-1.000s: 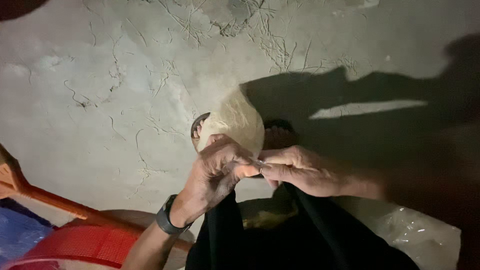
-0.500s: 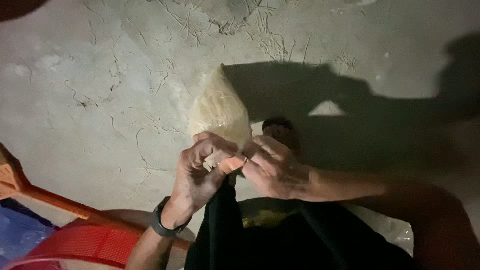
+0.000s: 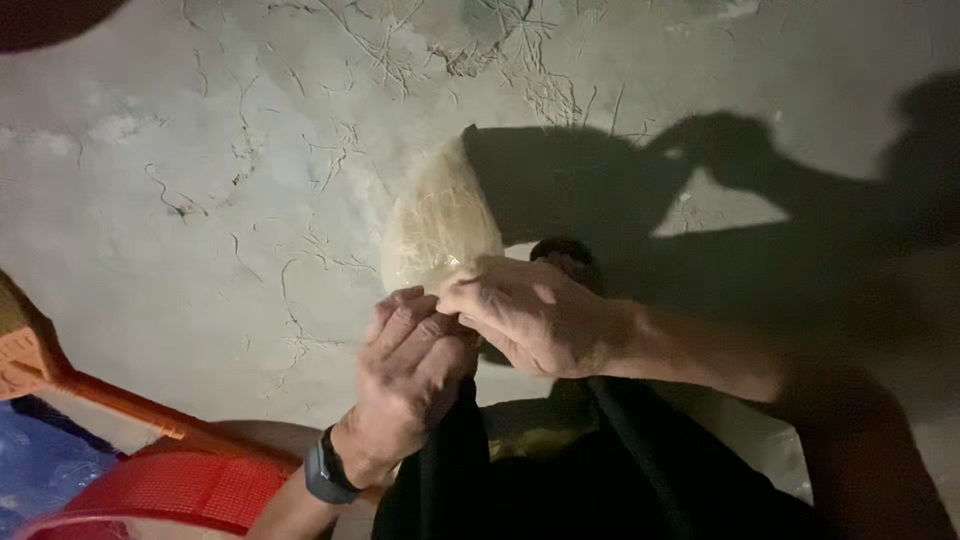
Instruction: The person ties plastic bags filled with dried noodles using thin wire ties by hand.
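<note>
A clear plastic bag [image 3: 440, 225] filled with pale, stringy material stands up from between my two hands, over a cracked concrete floor [image 3: 200, 180]. My right hand [image 3: 535, 315] pinches the bag's lower end with its fingers. Just below and left of it, my left hand [image 3: 410, 375] is closed around the same gathered end. A dark watch [image 3: 325, 470] sits on my left wrist. Black cloth [image 3: 560, 480] lies under both hands. Behind my right hand part of a dark sandal [image 3: 565, 250] shows.
An orange handle [image 3: 100, 395] and a red plastic mesh object [image 3: 170, 490] lie at the lower left, beside something blue [image 3: 40, 470]. Dry straw is scattered on the floor at the top. A crumpled clear plastic sheet [image 3: 770, 450] lies at the lower right.
The bag has been lifted and stood taller and more upright. Both hands have closed in together at its lower end.
</note>
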